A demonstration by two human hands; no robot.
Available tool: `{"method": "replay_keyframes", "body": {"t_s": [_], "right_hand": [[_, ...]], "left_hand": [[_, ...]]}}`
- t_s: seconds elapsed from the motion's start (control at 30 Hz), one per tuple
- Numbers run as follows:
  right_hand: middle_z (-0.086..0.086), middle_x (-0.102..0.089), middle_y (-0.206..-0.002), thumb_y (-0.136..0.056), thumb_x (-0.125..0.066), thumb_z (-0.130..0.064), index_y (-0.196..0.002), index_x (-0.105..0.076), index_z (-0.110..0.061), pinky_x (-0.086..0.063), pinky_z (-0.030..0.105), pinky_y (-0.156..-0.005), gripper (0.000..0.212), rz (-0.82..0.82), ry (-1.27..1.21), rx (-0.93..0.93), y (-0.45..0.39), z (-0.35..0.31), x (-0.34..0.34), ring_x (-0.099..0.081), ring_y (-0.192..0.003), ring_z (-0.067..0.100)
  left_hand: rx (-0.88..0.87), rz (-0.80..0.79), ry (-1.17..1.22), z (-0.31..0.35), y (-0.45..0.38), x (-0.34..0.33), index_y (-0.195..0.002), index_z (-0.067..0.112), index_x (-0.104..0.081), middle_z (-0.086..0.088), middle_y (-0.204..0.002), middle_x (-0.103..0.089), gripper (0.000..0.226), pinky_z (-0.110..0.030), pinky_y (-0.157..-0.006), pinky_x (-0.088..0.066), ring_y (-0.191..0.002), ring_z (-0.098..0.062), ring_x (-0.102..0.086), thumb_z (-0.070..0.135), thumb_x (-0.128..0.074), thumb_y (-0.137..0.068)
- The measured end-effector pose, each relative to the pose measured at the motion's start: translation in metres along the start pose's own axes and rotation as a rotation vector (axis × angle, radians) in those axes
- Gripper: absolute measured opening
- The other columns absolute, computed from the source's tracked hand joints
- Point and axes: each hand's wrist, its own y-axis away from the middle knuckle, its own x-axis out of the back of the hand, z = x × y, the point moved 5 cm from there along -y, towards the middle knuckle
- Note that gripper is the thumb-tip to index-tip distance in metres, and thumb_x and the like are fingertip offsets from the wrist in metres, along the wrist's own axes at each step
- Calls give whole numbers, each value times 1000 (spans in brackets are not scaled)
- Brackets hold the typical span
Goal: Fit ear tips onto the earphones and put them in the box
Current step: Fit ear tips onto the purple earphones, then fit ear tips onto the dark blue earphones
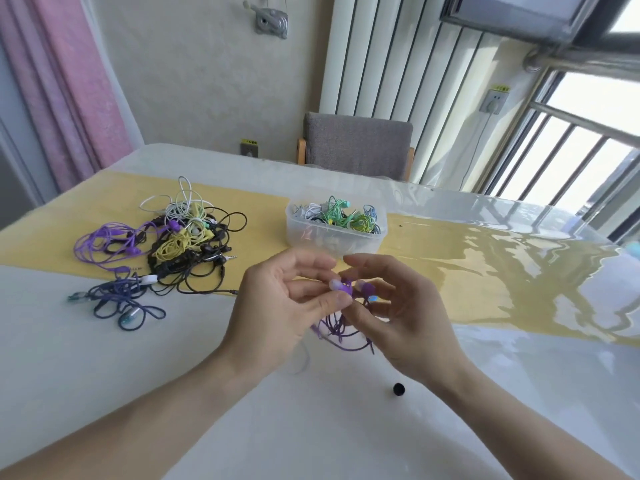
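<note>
Black against the glossy white table point(104, 375), a small ear tip point(398, 389) lies loose at about five o'clock from the hands, close enough, I judge, to be picked up without a reach. Above it the two hands meet over the table's middle, raised off the surface so the purple earphones point(349, 289) sit right under the eye. The left hand point(277, 306) pinches one purple bud between thumb and forefinger, its pale tip end turned toward the other hand; the remaining fingers are spread loose. The right hand point(398, 313) curls around the second bud and a pale translucent piece near its fingers, though how firmly it grips I cannot tell. The purple cord point(341, 336) hangs bunched below both palms, kept clear of the fingertips. Farther off, at twelve o'clock, the clear plastic box point(334, 233) stands on a yellow runner point(450, 271), already holding green and white sets, placed just beyond the hands, seemingly for an easy drop. At ten o'clock a tangled pile of earphones point(173, 237) waits on the same runner, with a dark blue set point(121, 299) nearer on the white surface. Beyond the far edge a grey chair point(356, 143) faces the table.
</note>
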Motion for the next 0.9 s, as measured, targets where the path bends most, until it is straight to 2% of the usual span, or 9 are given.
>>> {"method": "replay_keyframes", "body": {"t_s": [0.13, 0.27, 0.33, 0.4, 0.47, 0.53, 0.6, 0.77, 0.9], "right_hand": [[-6, -74, -82, -89, -75, -9, -105, -76, -26, -60, 26, -71, 24, -30, 86, -10, -12, -9, -6, -75, -78, 15], [-6, -75, -94, -87, -76, -8, -115, -73, -26, -63, 35, -76, 34, -22, 125, -6, -37, -22, -10, -75, -73, 15], [-10, -75, -88, -85, -78, -10, -117, -73, -24, -62, 36, -78, 35, -20, 165, 9, -51, -27, -11, -75, -71, 15], [-13, -73, -75, -86, -78, -12, -112, -76, -19, -62, 36, -79, 28, -15, 180, 39, -65, -33, -9, -76, -72, 14], [-6, -76, -78, -86, -78, -10, -105, -78, -15, -62, 35, -77, 20, 21, 204, 72, -85, -36, -4, -76, -73, 14], [1, -78, -84, -85, -78, -10, -101, -79, -13, -63, 39, -77, 16, 74, 241, 95, -110, -36, 3, -76, -74, 19], [-1, -77, -85, -83, -78, -13, -99, -79, -15, -63, 39, -77, 15, 150, 345, 127, -137, -37, 9, -75, -77, 20], [7, -77, -91, -84, -76, -16, -104, -78, -13, -61, 32, -83, 20, 223, 458, 44, -192, -20, -2, -71, -78, 14], [12, -76, -92, -84, -73, -15, -101, -77, -9, -58, 36, -85, 18, 223, 480, -54, -213, 9, -32, -71, -90, 25]], "left_hand": [[-60, 114, -53, 8, -8, 11, -93, 16, -75, -4, -83, -76, 25, -27, -67, -57, -72, -20, -71, 14, -81, -69], [-133, 139, -257, 17, -20, 13, -96, 36, -75, 5, -88, -75, 18, -22, -61, -47, -61, -7, -59, 20, -70, -88], [-141, 106, -304, 25, -28, 12, -90, 39, -73, 9, -99, -72, 26, -13, -71, -46, -77, 3, -64, 18, -59, -96], [-102, 38, -311, 32, -37, 9, -83, 36, -76, 13, -103, -69, 31, -18, -85, -46, -96, 0, -63, 25, -52, -99], [-61, -36, -268, 41, -45, 8, -106, 28, -74, 16, -114, -66, 25, -19, -94, -43, -105, 3, -59, 29, -51, -99], [-52, 7, -353, 50, -56, 16, -135, 17, -55, 11, -127, -56, 37, -13, -94, -39, -105, 9, -55, 23, -54, -99], [-48, 100, -500, 58, -66, 31, -142, 18, -44, 5, -129, -50, 47, -21, -96, -39, -110, -2, -55, 19, -57, -96], [70, 48, -807, 57, -76, 78, -109, 21, -66, 8, -104, -65, 19, -24, -85, -41, -100, -13, -60, 15, -52, -98], [147, 45, -1071, 51, -75, 115, -112, 22, -66, 0, -116, -65, 28, -26, -81, -39, -102, -20, -57, 13, -43, -100]]}}
